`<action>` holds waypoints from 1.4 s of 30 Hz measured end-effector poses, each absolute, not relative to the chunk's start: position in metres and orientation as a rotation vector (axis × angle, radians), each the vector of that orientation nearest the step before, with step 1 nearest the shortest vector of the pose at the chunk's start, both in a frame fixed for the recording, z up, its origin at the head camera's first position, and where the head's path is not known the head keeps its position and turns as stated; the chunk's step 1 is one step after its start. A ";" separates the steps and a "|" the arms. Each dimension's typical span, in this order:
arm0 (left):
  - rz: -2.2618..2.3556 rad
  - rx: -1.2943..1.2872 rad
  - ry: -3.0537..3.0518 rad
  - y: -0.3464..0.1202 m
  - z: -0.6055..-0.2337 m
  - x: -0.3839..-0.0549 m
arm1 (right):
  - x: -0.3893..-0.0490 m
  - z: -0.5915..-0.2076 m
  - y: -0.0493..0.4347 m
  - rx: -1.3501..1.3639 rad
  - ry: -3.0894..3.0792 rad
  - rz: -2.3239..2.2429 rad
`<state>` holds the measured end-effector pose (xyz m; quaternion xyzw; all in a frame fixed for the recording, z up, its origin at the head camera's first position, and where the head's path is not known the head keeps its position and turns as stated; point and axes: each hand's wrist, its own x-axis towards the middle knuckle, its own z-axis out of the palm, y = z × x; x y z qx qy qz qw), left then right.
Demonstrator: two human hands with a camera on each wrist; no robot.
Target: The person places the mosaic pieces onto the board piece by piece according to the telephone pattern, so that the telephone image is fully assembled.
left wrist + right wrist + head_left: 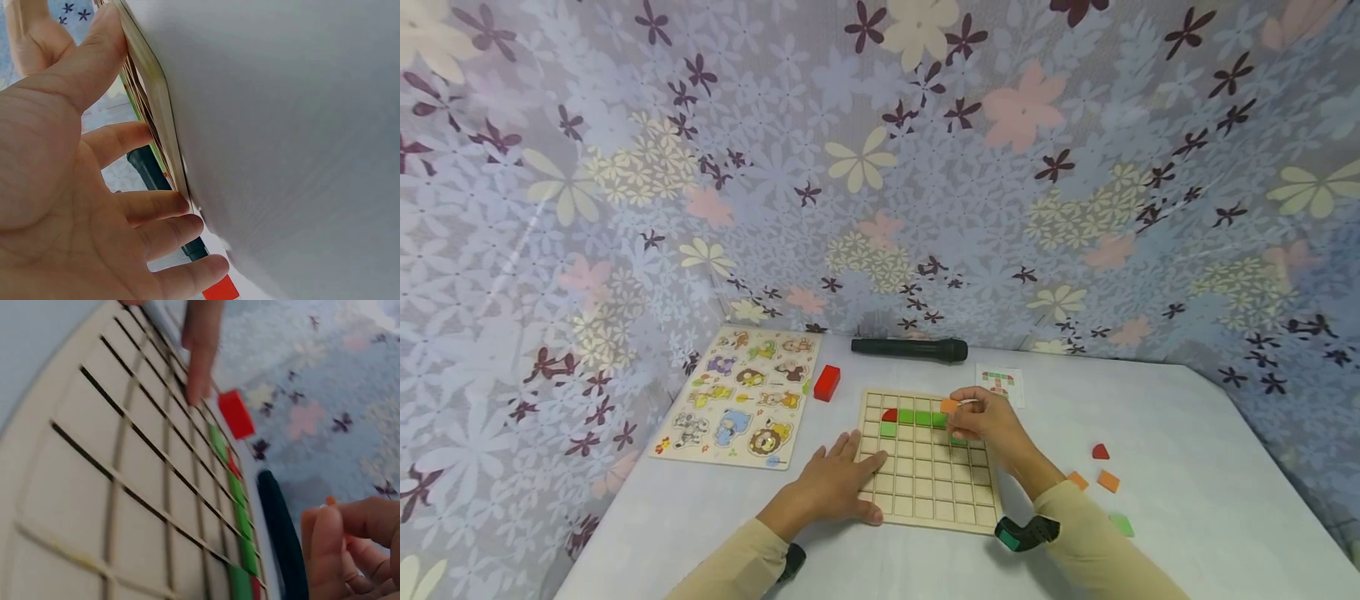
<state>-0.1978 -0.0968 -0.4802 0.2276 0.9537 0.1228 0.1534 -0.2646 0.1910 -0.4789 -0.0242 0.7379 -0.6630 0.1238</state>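
A wooden grid board (934,492) lies on the white table. In its upper rows sit a red quarter-round tile (890,414), a line of green tiles (907,416), and another green tile (888,430) below the red one. My left hand (838,485) rests on the board's left edge, fingers spread and thumb at the near corner. Above the board's upper right part, my right hand (988,423) pinches an orange square tile (950,406) between thumb and fingertips. In the right wrist view only a sliver of orange shows at those fingertips. This hand hides the tiles beneath it.
Loose tiles lie at right: red (1101,451), orange (1108,481), another orange (1078,481) and green (1122,524). Behind the board are a pattern card (1009,385) and black microphone (910,349). A red block (827,383) and animal puzzle board (706,454) are left.
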 end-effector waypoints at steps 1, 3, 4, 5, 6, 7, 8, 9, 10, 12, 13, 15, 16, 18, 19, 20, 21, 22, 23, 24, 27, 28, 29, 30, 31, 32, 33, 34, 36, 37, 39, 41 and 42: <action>0.349 0.652 2.731 -0.097 -0.480 -0.198 | -0.265 -0.482 0.187 -0.086 2.169 -1.900; 0.347 0.648 2.729 -0.096 -0.480 -0.198 | -0.264 -0.487 0.178 -0.104 2.220 -1.827; 0.348 0.648 2.728 -0.096 -0.479 -0.197 | -0.264 -0.490 0.175 -0.111 2.260 -1.784; 0.347 0.646 2.727 -0.096 -0.479 -0.197 | -0.264 -0.492 0.171 -0.126 2.294 -1.737; 0.345 0.644 2.726 -0.096 -0.479 -0.197 | -0.264 -0.495 0.168 -0.138 2.339 -1.692; 0.344 0.643 2.725 -0.096 -0.479 -0.197 | -0.263 -0.496 0.165 -0.153 2.393 -1.636; 0.341 0.643 2.728 -0.096 -0.479 -0.197 | -0.263 -0.498 0.163 -0.161 2.449 -1.577; 0.337 0.642 2.728 -0.096 -0.479 -0.197 | -0.262 -0.500 0.160 -0.171 2.500 -1.515; 0.334 0.642 2.730 -0.096 -0.480 -0.197 | -0.262 -0.500 0.158 -0.186 2.543 -1.461; 0.328 0.640 2.729 -0.096 -0.481 -0.198 | -0.262 -0.502 0.155 -0.215 2.614 -1.373; 0.326 0.640 2.728 -0.096 -0.481 -0.198 | -0.262 -0.502 0.154 -0.228 2.638 -1.340; 0.326 0.641 2.729 -0.097 -0.483 -0.199 | -0.262 -0.501 0.152 -0.240 2.665 -1.293; 0.327 0.643 2.730 -0.097 -0.483 -0.199 | -0.262 -0.501 0.151 -0.246 2.676 -1.280; 0.329 0.647 2.732 -0.097 -0.484 -0.199 | -0.263 -0.501 0.150 -0.255 2.701 -1.253; 0.327 0.650 2.735 -0.097 -0.484 -0.199 | -0.263 -0.501 0.150 -0.257 2.707 -1.244; 0.324 0.654 2.740 -0.098 -0.484 -0.199 | -0.263 -0.501 0.150 -0.263 2.715 -1.235; 0.319 0.656 2.743 -0.098 -0.484 -0.199 | -0.264 -0.501 0.149 -0.267 2.722 -1.224; 0.317 0.659 2.746 -0.098 -0.484 -0.200 | -0.264 -0.501 0.149 -0.268 2.726 -1.218; 0.315 0.660 2.749 -0.098 -0.484 -0.200 | -0.264 -0.502 0.149 -0.271 2.734 -1.207; 0.313 0.661 2.751 -0.098 -0.484 -0.200 | -0.264 -0.502 0.149 -0.274 2.737 -1.200; 0.303 0.658 2.752 -0.098 -0.484 -0.199 | -0.264 -0.502 0.151 -0.283 2.738 -1.191; 0.303 0.658 2.751 -0.097 -0.484 -0.199 | -0.263 -0.501 0.152 -0.284 2.733 -1.201; 0.301 0.656 2.750 -0.097 -0.484 -0.199 | -0.262 -0.499 0.154 -0.287 2.726 -1.217; 0.300 0.656 2.750 -0.097 -0.484 -0.199 | -0.261 -0.497 0.157 -0.284 2.717 -1.242; 0.300 0.656 2.749 -0.096 -0.483 -0.198 | -0.260 -0.494 0.162 -0.280 2.707 -1.276; 0.302 0.657 2.749 -0.096 -0.483 -0.198 | -0.259 -0.491 0.167 -0.278 2.700 -1.307; 0.305 0.658 2.748 -0.096 -0.483 -0.198 | -0.257 -0.488 0.174 -0.277 2.693 -1.342; 0.309 0.656 2.747 -0.096 -0.483 -0.198 | -0.256 -0.484 0.181 -0.275 2.687 -1.374; 0.310 0.654 2.744 -0.096 -0.483 -0.198 | -0.253 -0.477 0.199 -0.261 2.670 -1.432; 0.314 0.654 2.741 -0.096 -0.482 -0.198 | -0.251 -0.473 0.208 -0.256 2.658 -1.461; 0.317 0.655 2.737 -0.097 -0.483 -0.199 | -0.246 -0.467 0.227 -0.211 2.637 -1.501; 0.320 0.650 2.732 -0.097 -0.482 -0.199 | -0.241 -0.461 0.246 -0.147 2.630 -1.525; 0.324 0.647 2.732 -0.098 -0.482 -0.199 | -0.239 -0.458 0.255 -0.113 2.629 -1.536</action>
